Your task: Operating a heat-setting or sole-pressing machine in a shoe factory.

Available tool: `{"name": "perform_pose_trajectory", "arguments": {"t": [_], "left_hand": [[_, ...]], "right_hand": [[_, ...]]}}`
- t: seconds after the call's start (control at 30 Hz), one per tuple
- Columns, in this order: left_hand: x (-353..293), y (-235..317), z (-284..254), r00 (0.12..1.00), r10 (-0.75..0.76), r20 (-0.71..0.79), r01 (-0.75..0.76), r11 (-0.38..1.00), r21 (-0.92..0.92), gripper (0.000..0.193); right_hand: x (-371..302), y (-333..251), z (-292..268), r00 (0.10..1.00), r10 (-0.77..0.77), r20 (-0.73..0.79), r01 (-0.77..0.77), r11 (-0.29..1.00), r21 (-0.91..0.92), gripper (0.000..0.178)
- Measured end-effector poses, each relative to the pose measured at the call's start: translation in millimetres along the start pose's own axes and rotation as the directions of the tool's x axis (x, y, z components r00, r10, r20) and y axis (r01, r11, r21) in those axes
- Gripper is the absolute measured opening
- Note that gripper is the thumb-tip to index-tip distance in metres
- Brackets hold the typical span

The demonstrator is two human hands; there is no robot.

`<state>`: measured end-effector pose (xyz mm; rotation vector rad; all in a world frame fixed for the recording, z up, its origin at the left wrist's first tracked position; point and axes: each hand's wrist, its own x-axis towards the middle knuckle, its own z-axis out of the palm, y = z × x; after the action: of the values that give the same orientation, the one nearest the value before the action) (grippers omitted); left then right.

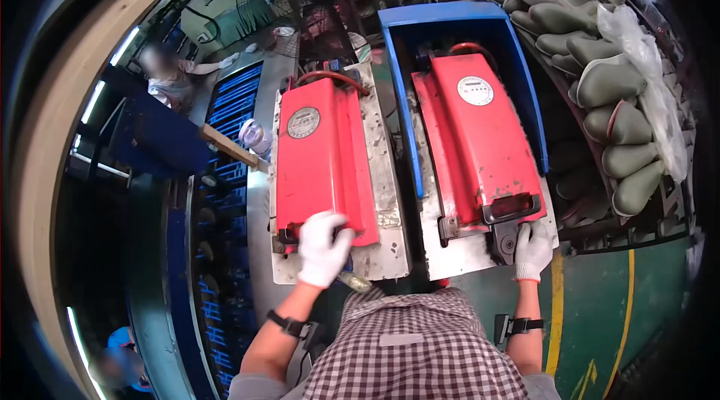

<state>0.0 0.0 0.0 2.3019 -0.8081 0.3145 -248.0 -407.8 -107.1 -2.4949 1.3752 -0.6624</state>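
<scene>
resting left hand (324, 248) at left red cover (319, 167), right hand (534, 251) beside right red cover (487, 141). leaving both grips unclear.

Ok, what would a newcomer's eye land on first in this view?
Likely the bright left red cover and right red cover, side by side near the centre. Next come the white-gloved left hand and right hand at the covers' near ends, and the olive-green boot-like pieces piled at the upper right.
</scene>
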Motion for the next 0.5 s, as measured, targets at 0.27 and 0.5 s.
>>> {"name": "perform_pose_trajectory", "arguments": {"t": [0.27,0.5], "left_hand": [[11,-20,-1,0.920,-0.127,0.371,-0.015,0.934,0.357,0.028],[22,-23,4,0.780,-0.275,0.563,0.069,0.931,0.359,0.038]], "right_hand": [[19,-19,-16,0.976,0.118,0.185,-0.100,0.989,-0.106,0.032],[9,-8,-24,0.983,0.118,0.141,-0.100,0.987,-0.127,0.039]]}}
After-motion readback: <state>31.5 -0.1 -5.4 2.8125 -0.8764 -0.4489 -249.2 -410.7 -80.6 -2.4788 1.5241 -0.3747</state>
